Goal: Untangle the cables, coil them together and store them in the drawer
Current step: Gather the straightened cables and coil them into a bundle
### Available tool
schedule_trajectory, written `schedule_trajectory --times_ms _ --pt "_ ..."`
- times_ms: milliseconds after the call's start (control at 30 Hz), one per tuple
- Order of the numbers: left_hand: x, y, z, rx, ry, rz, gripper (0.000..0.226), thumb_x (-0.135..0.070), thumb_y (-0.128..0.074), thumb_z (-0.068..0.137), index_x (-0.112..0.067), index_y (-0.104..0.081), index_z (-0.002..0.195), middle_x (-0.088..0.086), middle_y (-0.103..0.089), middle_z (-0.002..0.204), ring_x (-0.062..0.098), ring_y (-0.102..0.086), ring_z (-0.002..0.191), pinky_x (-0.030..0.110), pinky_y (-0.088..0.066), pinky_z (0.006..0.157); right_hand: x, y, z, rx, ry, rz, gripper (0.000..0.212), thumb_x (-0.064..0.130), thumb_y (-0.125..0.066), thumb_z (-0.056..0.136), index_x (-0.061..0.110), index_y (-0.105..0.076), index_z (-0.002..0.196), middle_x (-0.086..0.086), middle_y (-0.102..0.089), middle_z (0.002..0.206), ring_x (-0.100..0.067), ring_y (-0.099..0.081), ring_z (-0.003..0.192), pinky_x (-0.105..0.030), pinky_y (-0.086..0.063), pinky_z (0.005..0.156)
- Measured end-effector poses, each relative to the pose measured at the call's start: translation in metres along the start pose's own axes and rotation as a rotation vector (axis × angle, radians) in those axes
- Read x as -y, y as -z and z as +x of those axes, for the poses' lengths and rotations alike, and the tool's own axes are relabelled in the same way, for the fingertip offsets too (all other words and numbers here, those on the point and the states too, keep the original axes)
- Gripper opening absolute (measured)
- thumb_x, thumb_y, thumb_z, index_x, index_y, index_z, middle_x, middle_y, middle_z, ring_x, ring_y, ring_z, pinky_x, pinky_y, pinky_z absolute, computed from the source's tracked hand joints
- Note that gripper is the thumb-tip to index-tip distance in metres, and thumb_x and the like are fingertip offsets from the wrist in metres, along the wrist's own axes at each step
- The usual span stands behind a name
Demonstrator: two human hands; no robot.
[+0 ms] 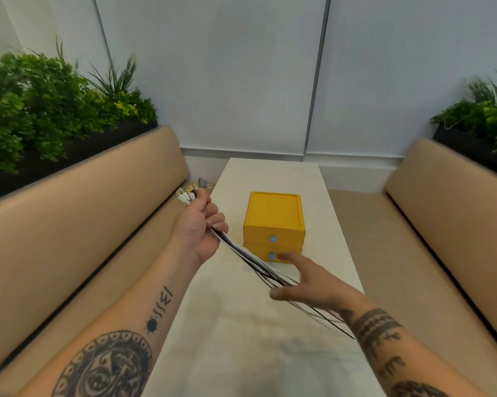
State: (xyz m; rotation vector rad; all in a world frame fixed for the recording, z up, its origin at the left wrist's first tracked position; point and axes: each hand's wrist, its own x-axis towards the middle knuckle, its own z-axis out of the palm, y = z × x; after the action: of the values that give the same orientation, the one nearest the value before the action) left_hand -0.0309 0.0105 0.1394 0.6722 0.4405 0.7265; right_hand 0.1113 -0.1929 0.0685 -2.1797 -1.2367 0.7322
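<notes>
Your left hand (201,224) is raised over the left edge of the table (270,173), fingers curled tight round the cables (251,262) just below their plugs (188,196). The plugs stick out of the top of the fist, fanned together. From the fist the cables run down and right as one loose straight bundle, black and white strands side by side with no knots visible. So untangling looks done, or near it.

Your right hand (304,277) is low over the table with its fingers straight and spread, gripping nothing. The bundle passes under the palm. That part is blurred, so contact there can't be confirmed. The index finger reaches to just beside the knob (271,255) of the lower drawer (260,250).

Coiling is not done: the cables hang out long and their tails trail off past your right wrist toward the table edge.

Storing is not done: the yellow box (273,216) sits mid-table with both the upper drawer (258,233) and the lower one shut.

My read is that you're roughly a third in. What's left is to wind the bundle into a coil, pull a drawer open, drop the coil in and push it shut. With the right hand by the knob, opening may come first, but the loose tails will need gathering before anything fits inside.
</notes>
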Motion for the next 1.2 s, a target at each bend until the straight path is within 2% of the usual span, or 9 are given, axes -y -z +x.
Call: schedule_trajectory --times_ms 133,200,333,400,533,733,967,1067,1200 --pt "-0.001 -0.012 -0.013 0.083 0.020 -0.016 0.038 -0.044 -0.050 0.100 -0.023 -0.045 0.069 -0.009 -0.025 0.049 0.006 -0.025 0.040 0.019 -0.031 0.042 0.075 -0.019 0.019 -0.039 0.177 0.082 0.052 0.063 -0.064 0.084 0.028 -0.050 0.121 0.017 -0.063 0.103 -0.005 -0.061 0.088 -0.027 -0.045 0.075" --pt "-0.006 -0.016 -0.020 0.130 0.025 -0.047 0.037 -0.043 -0.050 0.100 -0.022 -0.046 0.070 -0.009 -0.025 0.051 0.008 -0.028 0.042 0.023 -0.040 0.048 0.078 -0.037 0.025 -0.096 0.230 0.117 0.041 0.054 -0.054 0.095 0.013 -0.053 0.093 0.005 -0.058 0.075 -0.011 -0.051 0.064 -0.032 -0.040 0.062" --pt "-0.016 -0.011 -0.032 0.264 -0.013 -0.071 0.030 -0.042 -0.048 0.098 -0.022 -0.047 0.075 -0.008 -0.026 0.052 0.012 -0.033 0.048 0.030 -0.048 0.061 0.045 -0.061 0.018 -0.063 0.240 0.252 0.038 0.044 -0.043 0.103 0.021 -0.047 0.073 0.008 -0.050 0.065 -0.009 -0.044 0.058 -0.031 -0.037 0.060" --pt "-0.017 -0.002 -0.036 0.371 0.033 -0.107 0.028 -0.043 -0.048 0.097 -0.022 -0.049 0.077 -0.009 -0.026 0.051 0.009 -0.032 0.043 0.024 -0.045 0.051 0.023 -0.063 0.016 -0.028 0.223 0.229 0.039 0.042 -0.040 0.105 0.023 -0.046 0.072 0.010 -0.050 0.063 -0.007 -0.043 0.056 -0.029 -0.037 0.059" --pt "-0.015 0.007 -0.042 0.796 0.344 -0.135 0.025 -0.036 -0.048 0.102 -0.014 -0.055 0.092 -0.007 -0.030 0.057 0.005 -0.025 0.040 0.019 -0.032 0.042 -0.004 -0.046 0.023 0.069 0.193 0.153 0.034 0.034 -0.047 0.103 0.025 -0.050 0.070 0.011 -0.051 0.062 -0.008 -0.044 0.057 -0.028 -0.037 0.058" --pt "-0.008 0.009 -0.051 1.043 0.759 0.267 0.023 -0.037 -0.052 0.101 -0.016 -0.052 0.092 -0.008 -0.031 0.057 0.003 -0.025 0.037 0.016 -0.026 0.041 -0.018 0.012 0.028 0.299 0.117 0.525 0.016 0.025 -0.061 0.087 0.018 -0.059 0.073 0.004 -0.044 0.056 -0.013 -0.031 0.050 -0.025 -0.028 0.049" --pt "0.058 -0.008 -0.076 0.808 0.894 1.583 0.017 -0.034 -0.059 0.095 -0.017 -0.055 0.093 -0.001 -0.037 0.058 0.014 -0.023 0.045 0.025 -0.018 0.044 -0.009 0.045 0.033 0.428 0.104 0.342 0.009 0.020 -0.069 0.092 0.012 -0.066 0.092 -0.001 -0.051 0.067 -0.012 -0.035 0.050 -0.023 -0.027 0.047" --pt "0.071 0.008 -0.067 0.652 0.809 1.823 0.027 -0.042 -0.058 0.095 -0.017 -0.054 0.085 0.001 -0.046 0.064 0.015 -0.031 0.042 0.025 -0.024 0.044 -0.009 0.048 0.029 0.399 0.073 0.285 0.012 0.026 -0.066 0.095 0.013 -0.067 0.093 -0.002 -0.051 0.068 -0.012 -0.035 0.050 -0.023 -0.028 0.045" --pt "0.074 0.026 -0.057 0.443 0.649 1.814 0.038 -0.047 -0.053 0.098 -0.016 -0.052 0.076 0.000 -0.048 0.063 0.010 -0.034 0.034 0.018 -0.027 0.040 -0.010 0.040 0.023 0.300 0.071 0.287 0.019 0.031 -0.061 0.097 0.015 -0.068 0.104 0.002 -0.051 0.068 -0.011 -0.036 0.051 -0.025 -0.030 0.047"
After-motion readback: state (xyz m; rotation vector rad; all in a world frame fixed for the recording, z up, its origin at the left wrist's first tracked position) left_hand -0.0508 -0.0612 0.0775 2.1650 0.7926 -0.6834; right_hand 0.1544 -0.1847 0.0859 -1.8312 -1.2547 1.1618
